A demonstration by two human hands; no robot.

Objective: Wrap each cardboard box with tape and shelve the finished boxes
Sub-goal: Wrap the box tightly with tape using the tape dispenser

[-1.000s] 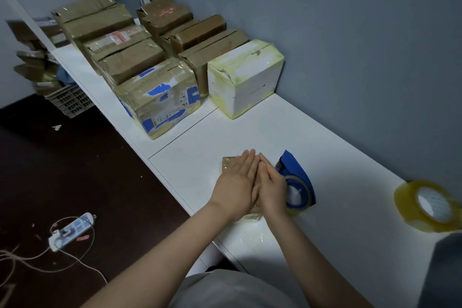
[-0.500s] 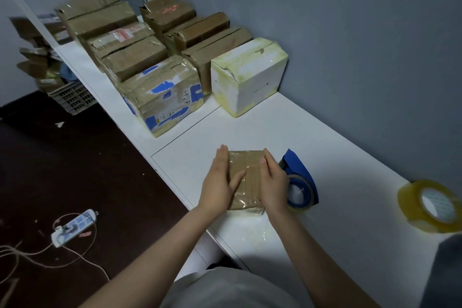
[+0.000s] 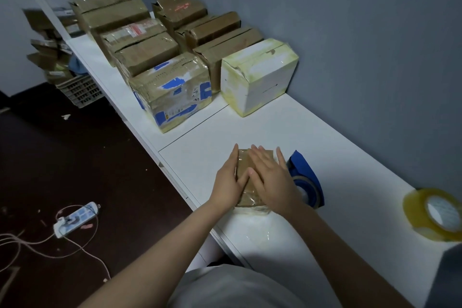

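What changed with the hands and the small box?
The left-hand grip and right-hand grip, first pressed together atop the small brown tape-wrapped cardboard box, parted to its sides; then the right one slid back flat over the top, the left staying at the side. The blue tape dispenser stayed put.

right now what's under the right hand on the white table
A small taped cardboard box on the white table. The right hand lies flat on its top; the left hand presses its left side. Most of the top is covered, so its tape cannot be checked.
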